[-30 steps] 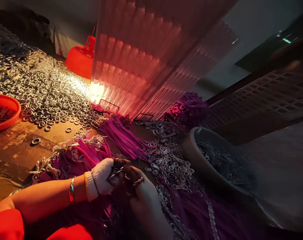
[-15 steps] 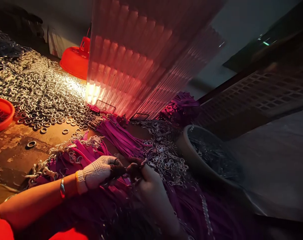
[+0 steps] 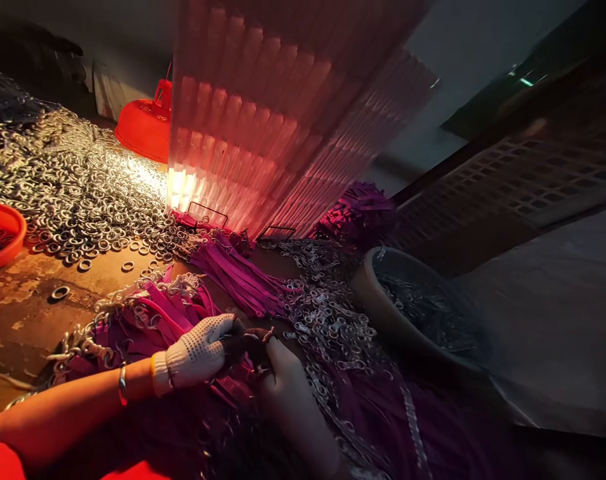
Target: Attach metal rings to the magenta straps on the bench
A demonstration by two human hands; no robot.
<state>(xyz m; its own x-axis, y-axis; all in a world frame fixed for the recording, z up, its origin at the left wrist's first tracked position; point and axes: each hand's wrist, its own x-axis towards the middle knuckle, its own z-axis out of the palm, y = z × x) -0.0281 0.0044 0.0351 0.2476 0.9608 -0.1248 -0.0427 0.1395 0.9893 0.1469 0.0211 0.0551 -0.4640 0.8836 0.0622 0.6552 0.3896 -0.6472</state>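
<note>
Purple straps (image 3: 243,273) lie near the person, whose gloved left hand (image 3: 197,350) and right hand (image 3: 277,367) pinch closed together on a small metal clip (image 3: 263,337); better hold it steady, close to the light.

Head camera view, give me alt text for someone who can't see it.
Two gloved hands, left hand and right hand, meet over purple straps with metal clips. A heap of metal rings covers the table behind.
</note>
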